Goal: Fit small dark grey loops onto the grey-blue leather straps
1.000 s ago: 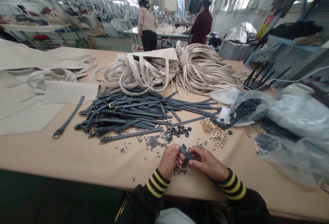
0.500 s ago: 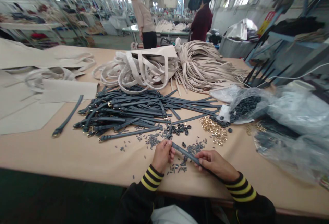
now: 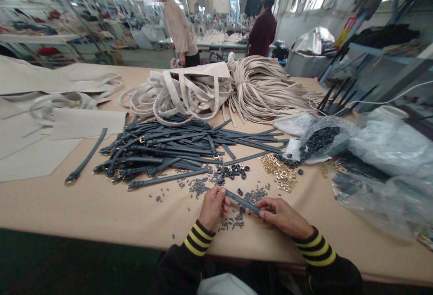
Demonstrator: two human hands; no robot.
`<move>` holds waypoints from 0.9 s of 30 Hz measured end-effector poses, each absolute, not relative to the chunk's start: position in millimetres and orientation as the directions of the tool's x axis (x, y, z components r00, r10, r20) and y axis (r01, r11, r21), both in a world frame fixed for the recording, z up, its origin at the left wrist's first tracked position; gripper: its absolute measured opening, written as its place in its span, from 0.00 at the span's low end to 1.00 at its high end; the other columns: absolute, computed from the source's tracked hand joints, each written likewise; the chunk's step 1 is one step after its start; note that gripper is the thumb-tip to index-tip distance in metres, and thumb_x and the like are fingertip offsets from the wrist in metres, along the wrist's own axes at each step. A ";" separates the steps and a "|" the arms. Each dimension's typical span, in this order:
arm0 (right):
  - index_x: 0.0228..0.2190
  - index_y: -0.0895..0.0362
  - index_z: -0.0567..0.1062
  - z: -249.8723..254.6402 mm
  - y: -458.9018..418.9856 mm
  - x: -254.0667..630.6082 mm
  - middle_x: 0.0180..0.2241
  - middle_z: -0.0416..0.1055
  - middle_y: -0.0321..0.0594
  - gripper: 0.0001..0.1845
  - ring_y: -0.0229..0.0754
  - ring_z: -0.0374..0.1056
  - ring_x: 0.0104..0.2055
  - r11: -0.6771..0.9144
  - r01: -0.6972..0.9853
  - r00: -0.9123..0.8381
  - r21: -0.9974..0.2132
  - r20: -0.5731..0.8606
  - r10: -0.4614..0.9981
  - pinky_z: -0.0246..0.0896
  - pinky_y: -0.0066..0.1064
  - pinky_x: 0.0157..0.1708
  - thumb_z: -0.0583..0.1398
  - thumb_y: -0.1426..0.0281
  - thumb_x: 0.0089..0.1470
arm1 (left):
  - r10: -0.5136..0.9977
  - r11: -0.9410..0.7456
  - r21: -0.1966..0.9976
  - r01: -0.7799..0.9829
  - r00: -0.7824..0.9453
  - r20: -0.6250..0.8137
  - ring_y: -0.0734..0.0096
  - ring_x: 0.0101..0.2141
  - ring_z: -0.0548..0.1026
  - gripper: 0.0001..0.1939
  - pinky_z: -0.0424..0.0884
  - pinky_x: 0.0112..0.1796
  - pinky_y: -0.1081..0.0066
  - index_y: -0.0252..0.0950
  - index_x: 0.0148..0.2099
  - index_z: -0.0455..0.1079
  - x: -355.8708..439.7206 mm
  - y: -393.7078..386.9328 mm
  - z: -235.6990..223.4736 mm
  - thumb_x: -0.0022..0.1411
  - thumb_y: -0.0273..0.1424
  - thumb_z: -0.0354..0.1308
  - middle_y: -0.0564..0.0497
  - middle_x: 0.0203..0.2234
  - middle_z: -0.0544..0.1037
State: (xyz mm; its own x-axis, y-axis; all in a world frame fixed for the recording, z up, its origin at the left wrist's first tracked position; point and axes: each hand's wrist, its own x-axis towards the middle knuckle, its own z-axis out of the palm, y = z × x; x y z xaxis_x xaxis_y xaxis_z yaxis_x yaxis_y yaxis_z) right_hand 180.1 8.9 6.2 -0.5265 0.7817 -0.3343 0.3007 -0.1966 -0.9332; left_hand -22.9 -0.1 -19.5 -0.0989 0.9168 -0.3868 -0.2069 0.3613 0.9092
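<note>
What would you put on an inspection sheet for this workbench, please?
Surface: tan-covered cutting table.
Job's things: dark grey strap held above scattered small dark grey pieces.
Clutter: pile of buckled dark grey straps, gold metal fittings, bagged dark rings, beige straps.
Grippers: left hand grips one strap end; right hand holds the other.
Cables: white cable at right.
Surroundings: two co-workers standing beyond the table.

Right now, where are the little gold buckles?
In the head view, the gold buckles lie just beyond the right hand, beside the plastic bag of dark rings.
</note>
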 end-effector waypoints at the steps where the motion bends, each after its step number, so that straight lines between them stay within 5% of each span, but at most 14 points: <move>1: 0.32 0.59 0.70 5.5 9.2 177.0 0.25 0.69 0.35 0.08 0.37 0.64 0.26 -0.163 0.326 -0.524 -0.931 -0.322 0.789 0.57 0.27 0.25 0.57 0.69 0.47 | 0.917 0.367 0.907 -0.207 -0.084 -0.391 0.85 0.11 0.60 0.15 0.56 0.11 0.84 0.34 0.27 0.58 -20.3 -1.3 -19.4 0.52 0.42 0.52 0.59 0.13 0.66; 5: 0.27 0.59 0.71 -1.1 10.3 160.8 0.24 0.68 0.34 0.04 0.36 0.62 0.26 0.048 0.423 -0.510 -0.905 -0.194 0.838 0.55 0.26 0.25 0.58 0.72 0.45 | 0.921 0.384 0.905 -0.182 0.016 -0.388 0.84 0.11 0.61 0.15 0.57 0.12 0.83 0.34 0.29 0.57 -7.2 -9.3 -19.4 0.52 0.42 0.51 0.59 0.14 0.67; 12: 0.21 0.58 0.67 -6.9 4.0 151.9 0.17 0.64 0.32 0.12 0.34 0.60 0.19 -0.014 0.388 -0.545 -0.922 -0.241 0.803 0.54 0.25 0.21 0.51 0.69 0.54 | 0.912 0.405 0.903 -0.146 0.131 -0.388 0.83 0.11 0.62 0.16 0.57 0.12 0.82 0.35 0.29 0.56 3.6 -20.9 -22.4 0.54 0.44 0.49 0.58 0.14 0.68; 18: 0.19 0.57 0.67 -1.9 3.7 166.0 0.16 0.63 0.32 0.16 0.35 0.59 0.20 0.117 0.454 -0.510 -0.883 -0.151 0.847 0.52 0.26 0.23 0.50 0.67 0.55 | 0.910 0.381 0.924 0.022 0.167 -0.379 0.82 0.12 0.62 0.15 0.57 0.13 0.81 0.35 0.30 0.58 -7.6 -14.7 -23.0 0.56 0.43 0.47 0.56 0.16 0.68; 22: 0.18 0.57 0.67 -4.4 8.5 183.1 0.16 0.63 0.32 0.17 0.35 0.58 0.19 0.015 0.465 -0.405 -0.885 -0.198 0.893 0.52 0.26 0.21 0.50 0.65 0.54 | 0.999 0.036 0.906 0.422 0.019 -0.048 0.75 0.23 0.68 0.10 0.66 0.25 0.75 0.36 0.32 0.63 -24.6 -0.5 -16.8 0.58 0.36 0.46 0.52 0.23 0.70; 24: 0.18 0.58 0.67 -6.2 10.0 187.3 0.16 0.63 0.33 0.17 0.35 0.58 0.18 -0.046 0.440 -0.373 -0.897 -0.229 0.899 0.52 0.26 0.20 0.51 0.64 0.54 | 0.982 -0.191 0.754 0.628 0.122 0.147 0.71 0.32 0.69 0.08 0.66 0.34 0.71 0.36 0.36 0.65 -26.7 6.9 -14.6 0.58 0.30 0.45 0.49 0.30 0.70; 27: 0.17 0.58 0.66 -7.3 10.5 185.5 0.14 0.61 0.32 0.17 0.33 0.56 0.16 -0.099 0.409 -0.369 -0.907 -0.264 0.891 0.49 0.25 0.17 0.51 0.64 0.53 | 0.917 -0.398 0.499 0.770 0.354 0.184 0.68 0.37 0.65 0.10 0.64 0.37 0.68 0.36 0.38 0.65 -20.1 17.0 -15.9 0.58 0.24 0.43 0.47 0.35 0.68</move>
